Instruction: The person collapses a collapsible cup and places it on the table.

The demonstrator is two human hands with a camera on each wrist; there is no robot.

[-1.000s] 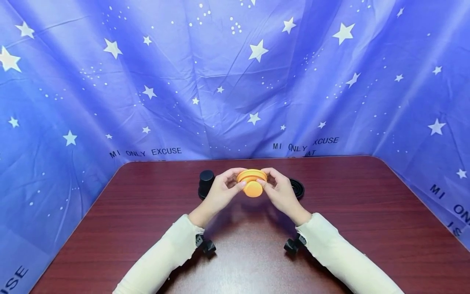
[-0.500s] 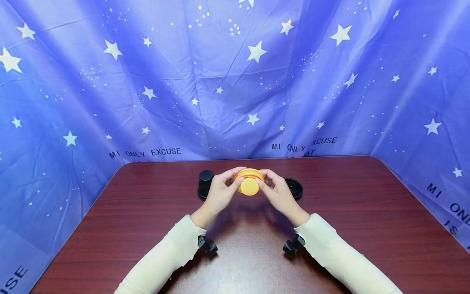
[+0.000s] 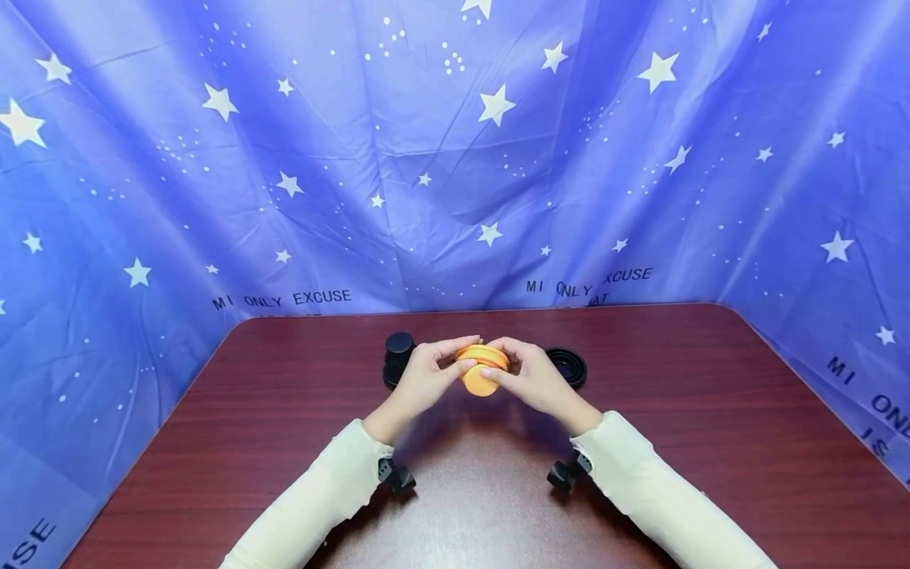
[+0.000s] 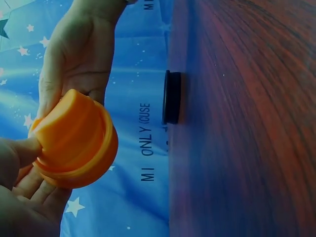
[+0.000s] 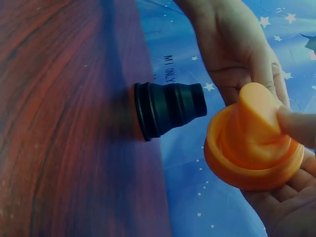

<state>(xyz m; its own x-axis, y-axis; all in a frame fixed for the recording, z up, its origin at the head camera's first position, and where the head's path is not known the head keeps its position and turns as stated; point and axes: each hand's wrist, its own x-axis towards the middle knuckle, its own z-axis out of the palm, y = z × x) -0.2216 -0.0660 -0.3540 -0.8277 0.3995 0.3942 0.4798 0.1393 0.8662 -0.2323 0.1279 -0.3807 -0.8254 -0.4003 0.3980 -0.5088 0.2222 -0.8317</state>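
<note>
Both hands hold an orange collapsible cup (image 3: 480, 382) above the table, its small round end toward me. My left hand (image 3: 421, 381) grips its left side, thumb near the small end and fingers at the wide rim. From the other side my right hand (image 3: 538, 378) holds it, thumb pressing on the small end and fingers at the rim. The right wrist view shows the orange cup (image 5: 256, 143) partly folded, its small end leaning askew inside the wide ring. In the left wrist view, folds of the orange cup (image 4: 74, 138) show beside the thick rim.
Behind my left hand a black stepped collapsible cup (image 3: 400, 343) stands extended, narrow end up, on the dark red wooden table (image 3: 284, 411). A black folded-flat cup (image 3: 570, 367) lies behind my right hand. A blue star-printed curtain (image 3: 426, 158) hangs beyond the table.
The orange cup has come slightly lower in the head view and tilted. My right thumb has slid inward across its small end, and the fingers have moved in along the rim.
</note>
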